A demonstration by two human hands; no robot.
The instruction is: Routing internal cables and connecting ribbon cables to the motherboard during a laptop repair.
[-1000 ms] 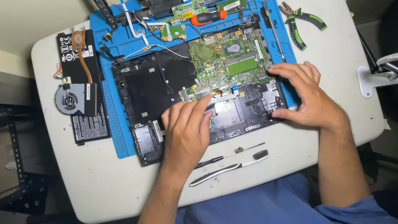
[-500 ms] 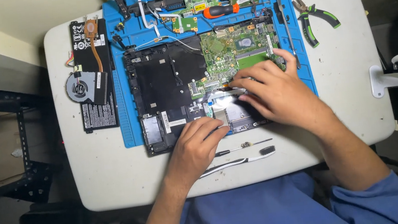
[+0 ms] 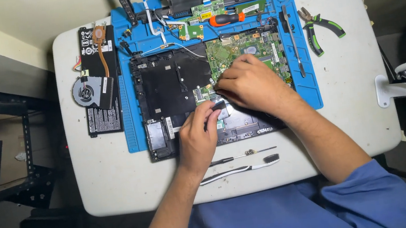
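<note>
An opened black laptop chassis (image 3: 169, 90) lies on a blue work mat (image 3: 133, 133), with its green motherboard (image 3: 236, 50) bare at the upper right. My left hand (image 3: 198, 138) is over the chassis's front middle, thumb and fingers pinched on a small black piece (image 3: 219, 106). My right hand (image 3: 253, 84) rests on the board just above it, fingers bunched at the board's lower left edge. Whether those fingers pinch anything is hidden.
A black battery (image 3: 98, 119) with a fan and copper heat pipe (image 3: 89, 90) lies left of the mat. An orange-handled screwdriver (image 3: 225, 19) and small boards sit at the mat's top. Green pliers (image 3: 321, 27) lie right. A thin screwdriver (image 3: 241, 155) and white brush (image 3: 240, 168) lie near me.
My right hand slid left from the chassis's right edge onto the board's lower left. My left hand lifted off the chassis's front and closed on a small black piece.
</note>
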